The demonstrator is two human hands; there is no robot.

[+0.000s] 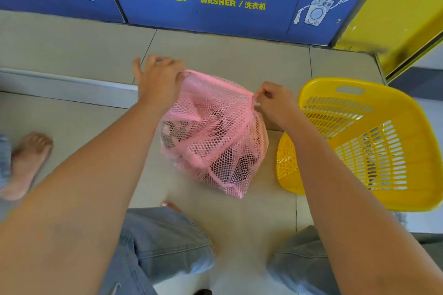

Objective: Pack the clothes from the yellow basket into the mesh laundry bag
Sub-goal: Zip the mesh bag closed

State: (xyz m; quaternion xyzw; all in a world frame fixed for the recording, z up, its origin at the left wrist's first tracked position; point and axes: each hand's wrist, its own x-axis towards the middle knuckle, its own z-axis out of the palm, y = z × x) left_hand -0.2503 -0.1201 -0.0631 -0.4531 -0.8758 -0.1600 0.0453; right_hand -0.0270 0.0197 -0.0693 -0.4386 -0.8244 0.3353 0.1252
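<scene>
A pink mesh laundry bag [215, 141] stands on the tiled floor in the middle of the head view, bulging with dark and pale clothes that show through the net. My left hand [159, 79] grips the bag's top edge at its left end. My right hand [272, 103] pinches the top edge at its right end, at a small white piece that I cannot make out. The top edge is stretched between both hands. The yellow basket [407, 132] lies tilted on the floor to the right of the bag, and no clothes show inside it.
Blue washer panels [215, 7] marked 20 KG run along the far side. A yellow panel [402, 14] stands at the upper right. A metal floor strip [67, 84] crosses at the left. My knees in jeans [163, 242] are below, and a bare foot [26, 165] is at left.
</scene>
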